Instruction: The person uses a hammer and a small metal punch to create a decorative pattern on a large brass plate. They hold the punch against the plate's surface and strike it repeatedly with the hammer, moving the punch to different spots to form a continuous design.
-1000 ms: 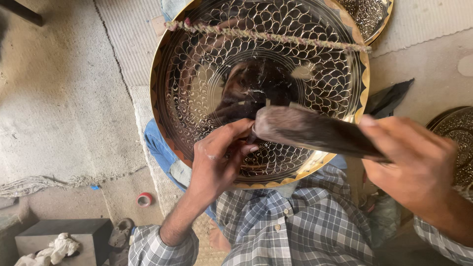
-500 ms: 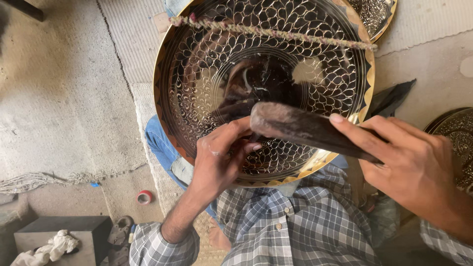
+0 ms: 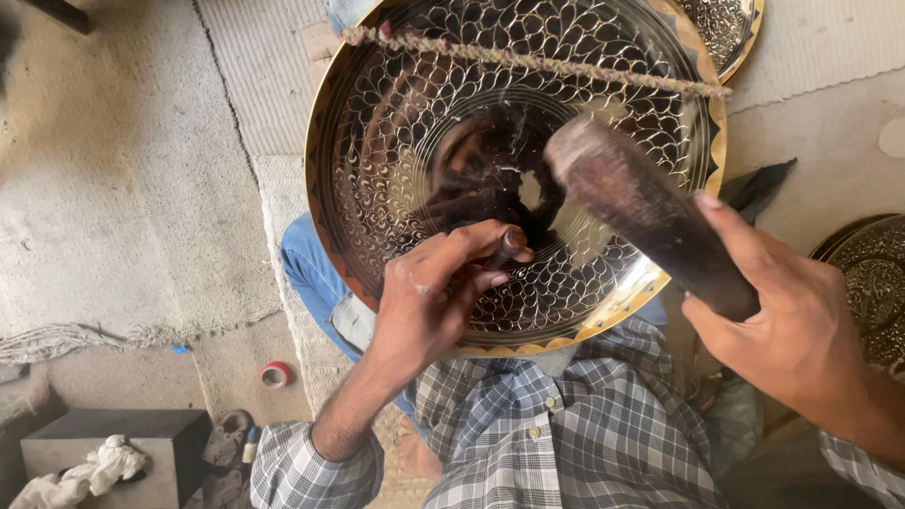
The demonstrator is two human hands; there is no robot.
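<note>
My left hand pinches a small punch against the engraved brass plate; my right hand grips a raised wooden mallet.

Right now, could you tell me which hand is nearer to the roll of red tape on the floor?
Left. The left hand is up and right of the red tape; the right hand is far across.

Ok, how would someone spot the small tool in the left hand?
Find the big round engraved brass tray on the lap. Near its lower middle, the left hand pinches a short dark punch, tip on the metal. It is far thinner than the thick dark mallet in the right hand.
</note>
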